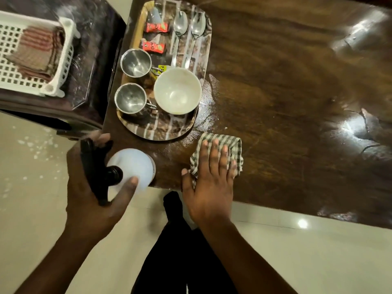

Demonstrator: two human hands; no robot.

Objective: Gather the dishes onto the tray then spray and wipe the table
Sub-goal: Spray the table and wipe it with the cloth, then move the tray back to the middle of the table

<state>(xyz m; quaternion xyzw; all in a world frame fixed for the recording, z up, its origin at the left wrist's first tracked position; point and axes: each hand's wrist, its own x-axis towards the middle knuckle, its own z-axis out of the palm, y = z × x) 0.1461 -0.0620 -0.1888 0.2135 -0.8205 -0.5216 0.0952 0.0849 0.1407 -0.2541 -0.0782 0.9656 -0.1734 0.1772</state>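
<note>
– Two bare forearms reach in from the near edge. What is each hand doing?

– Left hand [80, 209] is curled around the black trigger head of a white spray bottle [135, 164], with the thumb lying across the bottle's rounded white body. The bottle is at the near left corner of the table [286, 81]; whether its base rests on the wood cannot be told. Right hand [210, 187] lies flat, fingers straight and slightly spread, pressing on a green-and-white checked cloth [233, 145] close to the table's near edge. Nothing is clasped in that hand.

– Where are the dishes?

– All are on a patterned oblong tray [161, 132] at the left end of the table, just beyond the bottle and cloth. A white bowl [177, 91] sits upright in its near right part. Two steel cups [135, 62] [129, 98] with handles stand upright along the tray's left side, one beyond the other. Two spoons [180, 24] [198, 23] lie side by side at the far right, their scoops pointing away. Two red sachets [157, 27] [152, 46] lie at the far left of the tray.

– And the table top?

– Dark glossy wood, with a wet speckled patch [207, 115] between the tray's right rim and the cloth. Light glares off the right part.

– Anything beside the table?

– To the left, a dark side stand [95, 39] carries a white slotted basket [67, 24] with a folded brown striped towel [38, 52] inside
</note>
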